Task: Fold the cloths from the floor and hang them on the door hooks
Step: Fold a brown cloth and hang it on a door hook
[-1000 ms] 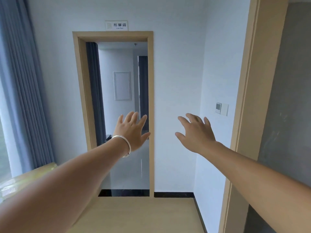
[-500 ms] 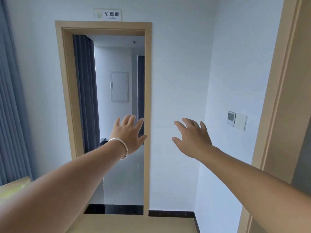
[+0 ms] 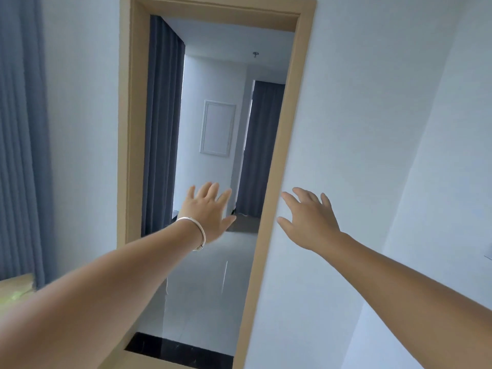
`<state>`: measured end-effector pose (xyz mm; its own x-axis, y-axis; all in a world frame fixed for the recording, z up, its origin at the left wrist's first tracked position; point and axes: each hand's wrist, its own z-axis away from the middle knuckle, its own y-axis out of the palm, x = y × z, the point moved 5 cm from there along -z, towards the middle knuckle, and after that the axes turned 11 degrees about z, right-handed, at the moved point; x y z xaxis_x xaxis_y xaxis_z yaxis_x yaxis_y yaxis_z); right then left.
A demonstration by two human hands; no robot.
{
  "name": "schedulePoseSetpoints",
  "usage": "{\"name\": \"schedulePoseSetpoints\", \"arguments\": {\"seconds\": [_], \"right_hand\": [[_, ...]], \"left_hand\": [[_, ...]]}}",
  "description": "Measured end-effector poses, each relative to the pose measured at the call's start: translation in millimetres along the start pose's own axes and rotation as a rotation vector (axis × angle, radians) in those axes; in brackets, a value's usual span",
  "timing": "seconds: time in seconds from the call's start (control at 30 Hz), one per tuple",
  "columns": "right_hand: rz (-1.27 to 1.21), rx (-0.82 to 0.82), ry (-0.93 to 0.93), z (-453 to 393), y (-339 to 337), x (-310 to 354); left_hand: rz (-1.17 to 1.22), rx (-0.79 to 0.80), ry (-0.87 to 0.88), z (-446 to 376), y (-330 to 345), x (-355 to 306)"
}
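Both my arms stretch forward toward an open doorway with a tan wooden frame. My left hand, with a silver bracelet on its wrist, is held up with fingers spread and holds nothing. My right hand is raised beside it in front of the frame's right post, fingers spread and empty. No cloth and no door hook shows in the head view.
Through the doorway lies a second room with a glossy grey floor, dark curtains and a white wall panel. A blue-grey curtain hangs at the left. White walls flank the doorway. A black threshold strip crosses its bottom.
The view has moved closer to the doorway and tilted; the sign above the frame and the right door frame have left the view. Both hands stay raised and spread.
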<state>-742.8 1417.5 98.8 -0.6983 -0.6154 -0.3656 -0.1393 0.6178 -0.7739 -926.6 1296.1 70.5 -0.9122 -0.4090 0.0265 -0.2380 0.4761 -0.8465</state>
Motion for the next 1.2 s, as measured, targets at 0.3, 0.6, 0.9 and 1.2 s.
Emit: {"name": "schedulePoseSetpoints", "arguments": {"seconds": [0.3, 0.6, 0.9, 1.2], "right_hand": [[-0.212, -0.055, -0.280, -145.9, 54.5, 185.6], [-0.473, -0.171, -0.678, -243.8, 69.3, 396.5], [-0.674, -0.287, -1.058, -282.3, 33.3, 565.3], [-0.813, -0.303, -1.344, -211.9, -22.5, 705.0]], "left_hand": [[-0.174, 0.034, -0.287, -1.1, 42.6, 198.0], [-0.391, 0.139, -0.675, 62.8, 55.0, 364.5], [-0.548, 0.211, -1.097, 145.5, 30.4, 443.0], [-0.631, 0.294, -1.402, 267.6, -7.0, 474.7]]}}
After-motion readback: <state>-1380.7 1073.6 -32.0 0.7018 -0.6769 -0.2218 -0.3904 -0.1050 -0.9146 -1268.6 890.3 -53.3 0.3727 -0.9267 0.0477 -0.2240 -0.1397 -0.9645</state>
